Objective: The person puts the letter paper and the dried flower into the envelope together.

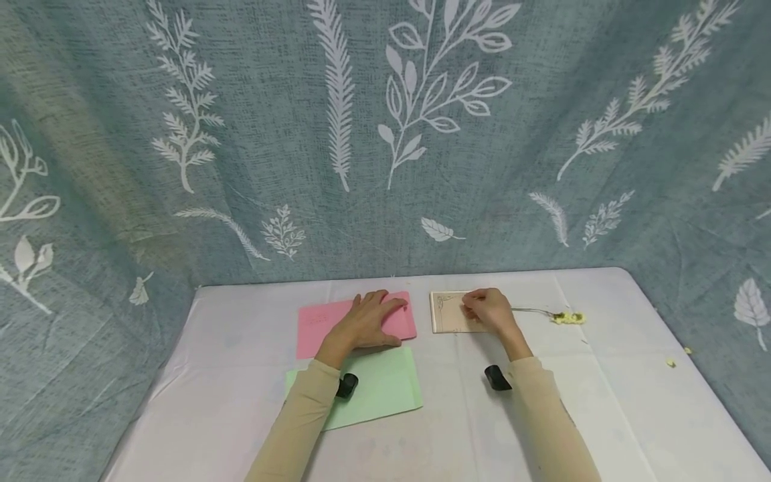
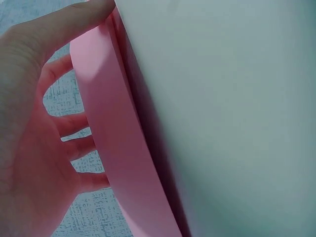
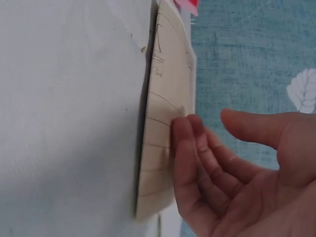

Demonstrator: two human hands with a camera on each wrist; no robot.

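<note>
In the head view my left hand (image 1: 364, 321) lies with spread fingers over the right part of a pink paper envelope (image 1: 313, 328). The left wrist view shows the thumb along its near edge and the other fingertips touching its far side. My right hand (image 1: 490, 309) is over a beige card (image 1: 447, 323) with a drawn corner ornament and lines. Its bent fingertips are right at the card's face in the right wrist view, the thumb (image 3: 247, 126) held apart from them. A thin stem with yellow flowers (image 1: 567, 318) extends to the right behind this hand.
A pale green envelope (image 1: 385, 388) lies nearer, below the left forearm. Yellow bits (image 1: 671, 363) are scattered at the right table edge. A white cloth covers the table (image 1: 458, 442), and a teal leaf-patterned curtain (image 1: 373, 227) hangs behind and at both sides.
</note>
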